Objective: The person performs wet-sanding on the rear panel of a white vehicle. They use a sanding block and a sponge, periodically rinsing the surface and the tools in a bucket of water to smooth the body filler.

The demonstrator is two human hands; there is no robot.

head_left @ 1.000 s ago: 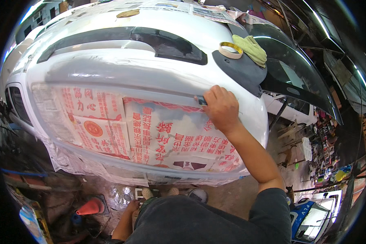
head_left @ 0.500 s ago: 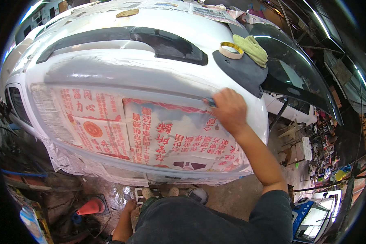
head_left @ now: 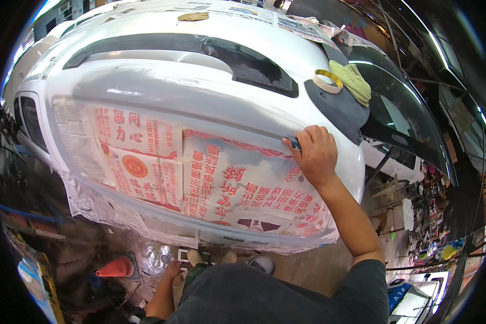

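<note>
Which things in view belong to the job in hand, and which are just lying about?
In the job, it seems:
- right hand
- dark block it grips
- car
- paper on its side

Lying about, likely:
- tape roll
- green cloth
- cone

Tube lights [head_left: 435, 44] blaze upper right, the white car [head_left: 200, 100] gleams, the floor [head_left: 157, 252] glints; lower left sits in gloom, fisheye edges bending into black!

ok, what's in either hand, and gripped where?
Right hand: small dark block, gripped behind its exposed left end; the rest is hidden. Left hand: nothing visible in it.
</note>
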